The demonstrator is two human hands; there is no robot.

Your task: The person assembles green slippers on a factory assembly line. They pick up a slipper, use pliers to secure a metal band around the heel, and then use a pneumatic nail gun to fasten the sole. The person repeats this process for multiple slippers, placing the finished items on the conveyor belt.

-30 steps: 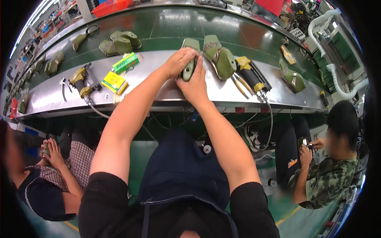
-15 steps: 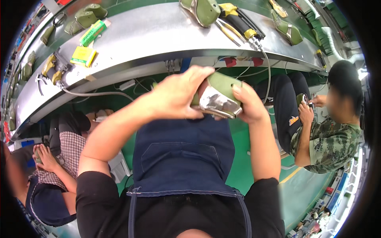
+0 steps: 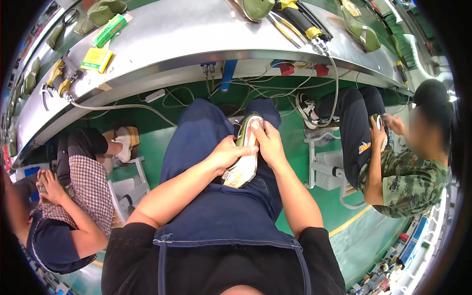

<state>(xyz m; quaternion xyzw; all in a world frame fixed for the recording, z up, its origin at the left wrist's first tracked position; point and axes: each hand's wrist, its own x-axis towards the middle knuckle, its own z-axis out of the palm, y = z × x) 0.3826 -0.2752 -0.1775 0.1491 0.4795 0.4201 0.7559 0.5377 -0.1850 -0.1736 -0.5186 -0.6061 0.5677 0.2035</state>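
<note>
A green shoe last (image 3: pixel 245 166) with an upper pulled over it rests on my lap, its pale underside turned up. One end points toward the bench and the whitish, uneven end lies nearer my body. My left hand (image 3: pixel 230 155) grips it from the left, thumb laid across the underside. From the right, my right hand (image 3: pixel 270 143) holds the far end, its thumb pressed on the pinkish strip along the underside. The fingers beneath the last are partly hidden. The dark blue apron (image 3: pixel 206 206) lies under my forearms.
On the metal bench (image 3: pixel 167 42) lie a yellow-black air tool (image 3: pixel 300 19), pincers (image 3: pixel 285 30), another green last (image 3: pixel 256 9), a green box (image 3: pixel 110 30) and a yellow box (image 3: pixel 96 59). A second air tool (image 3: pixel 61 81) lies left. Seated people (image 3: pixel 403 162) work on both sides; hoses hang below.
Both hands have come down toward my body, from near the bench edge to my lap. The shoe last has been turned lengthwise, underside up, with both hands still on it.
</note>
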